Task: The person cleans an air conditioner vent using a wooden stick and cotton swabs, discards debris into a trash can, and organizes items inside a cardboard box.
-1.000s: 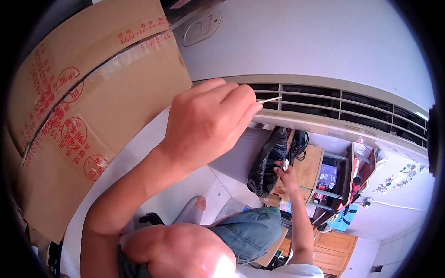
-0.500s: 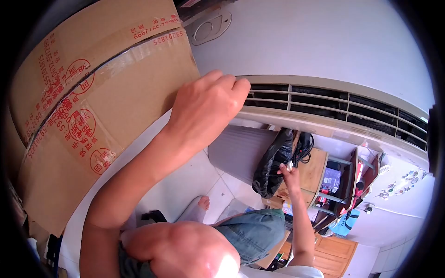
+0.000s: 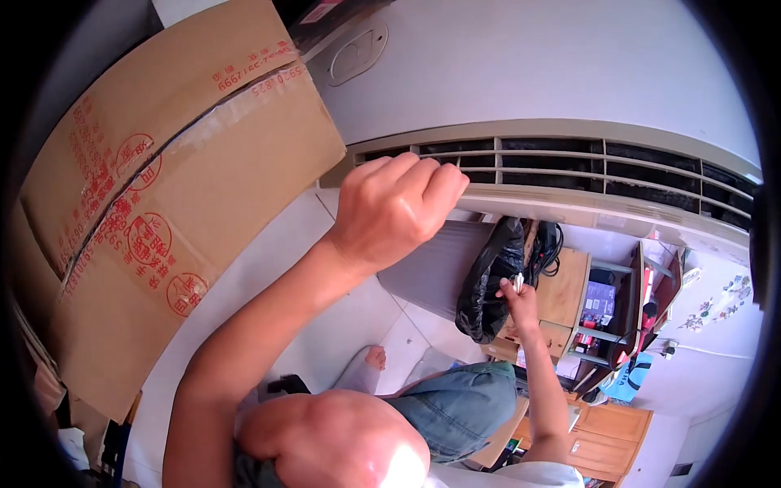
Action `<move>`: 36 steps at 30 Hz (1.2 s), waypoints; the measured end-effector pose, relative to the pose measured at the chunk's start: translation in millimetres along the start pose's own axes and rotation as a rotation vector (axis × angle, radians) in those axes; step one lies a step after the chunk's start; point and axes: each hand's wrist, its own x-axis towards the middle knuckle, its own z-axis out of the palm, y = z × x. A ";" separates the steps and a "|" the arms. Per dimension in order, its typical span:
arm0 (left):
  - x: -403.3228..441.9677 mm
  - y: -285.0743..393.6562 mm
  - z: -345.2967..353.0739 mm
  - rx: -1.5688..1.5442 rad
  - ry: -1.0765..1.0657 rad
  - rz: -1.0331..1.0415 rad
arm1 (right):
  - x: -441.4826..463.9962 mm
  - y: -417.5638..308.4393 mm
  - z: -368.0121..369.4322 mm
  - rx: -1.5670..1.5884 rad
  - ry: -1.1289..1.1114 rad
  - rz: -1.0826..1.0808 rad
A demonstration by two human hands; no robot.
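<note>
My left hand (image 3: 399, 203) is curled closed in front of the slatted vent grille (image 3: 553, 161) of a pale appliance. Its fingertips are turned away, so what they hold, if anything, is hidden, and I cannot tell if they touch the slats. Dark dusty gaps show between the slats. Farther down, my right hand (image 3: 521, 302) is closed on a small white object (image 3: 518, 281), too small to name. That hand is beside the black plastic bag (image 3: 486, 289) that lines the mouth of a grey bin (image 3: 427, 264).
A large cardboard box (image 3: 236, 179) with red print stands at the left. Beyond the bin are a wooden cabinet (image 3: 561, 289), a shelf unit with boxes (image 3: 600, 299), a coiled black cable (image 3: 549, 248) and a blue bag (image 3: 630, 378). My bent knee (image 3: 342, 435) is below.
My left hand has moved a little down and right from the box, uncovering the grille's left end. The view has shifted slightly. My right hand stays beside the bag with the white object.
</note>
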 end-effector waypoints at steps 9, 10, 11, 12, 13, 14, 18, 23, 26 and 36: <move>0.5 2.5 -22.1 -0.336 0.130 -0.121 | -2.0 -6.3 1.7 -0.054 0.013 0.003; 5.6 3.0 -25.3 -0.340 0.114 -0.137 | -2.1 -6.5 2.2 -0.062 0.019 -0.005; 10.5 2.1 -30.1 -0.343 0.098 -0.154 | -2.0 -6.2 2.6 -0.067 0.025 -0.007; 14.6 2.1 -33.6 -0.343 0.082 -0.173 | -1.8 -5.4 2.8 -0.074 0.027 -0.008; 20.0 1.1 -33.0 -0.328 0.065 -0.140 | -1.4 -4.9 2.9 -0.082 0.027 -0.011; 25.0 0.5 -31.6 -0.322 0.054 -0.123 | -1.4 -6.4 3.2 -0.080 0.027 -0.003; 38.4 -1.4 -30.4 -0.270 -0.020 -0.023 | -2.9 -13.1 3.8 -0.091 0.031 -0.003; 55.2 -1.3 -39.0 -0.113 -0.164 0.042 | -1.0 -14.1 2.7 -0.089 0.025 -0.030; 68.3 -2.9 -40.9 -0.021 -0.260 0.076 | 0.6 -8.1 5.3 -0.073 0.030 -0.071; 82.8 20.6 -25.3 0.256 -0.246 0.151 | 0.4 -9.8 5.9 -0.040 0.045 -0.126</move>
